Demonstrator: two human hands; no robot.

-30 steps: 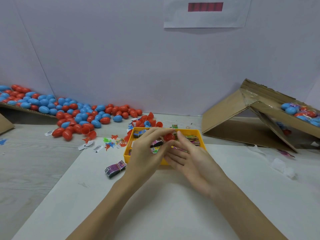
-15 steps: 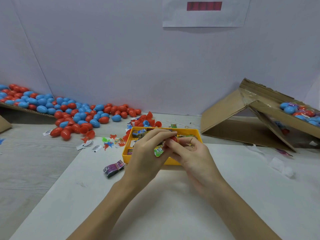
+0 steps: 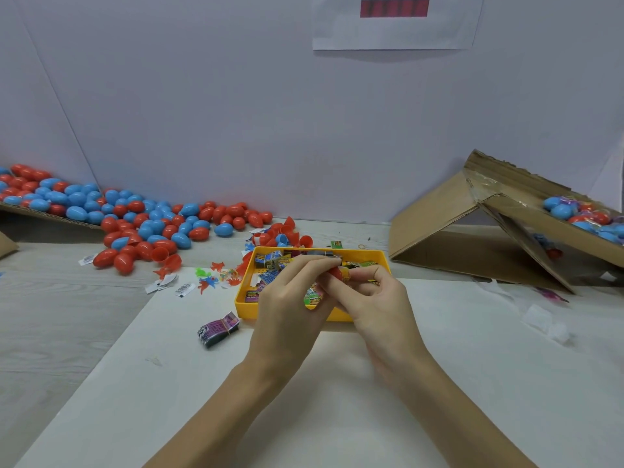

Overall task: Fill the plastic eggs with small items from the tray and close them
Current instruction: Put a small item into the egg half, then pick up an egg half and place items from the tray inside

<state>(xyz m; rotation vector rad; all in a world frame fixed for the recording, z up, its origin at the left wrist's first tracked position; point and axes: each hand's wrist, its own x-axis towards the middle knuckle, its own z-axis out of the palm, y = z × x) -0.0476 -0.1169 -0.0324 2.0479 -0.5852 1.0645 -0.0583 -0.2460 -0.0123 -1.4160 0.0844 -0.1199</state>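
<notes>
white mat [image 3: 337, 417], wood-grain table [image 3: 50, 315], pale wall [image 3: 236, 113]

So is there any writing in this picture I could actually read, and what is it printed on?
"DINO": orange letters, seen upside down, on a small packet in the yellow tray.
Sheet on the wall: a red bar, no legible text.
Other packets in the tray: print too small to read.
Purple bundle on the white mat: blurred.
White barcode tags on the table: too small.
Packet in the left hand: blurred.
</notes>
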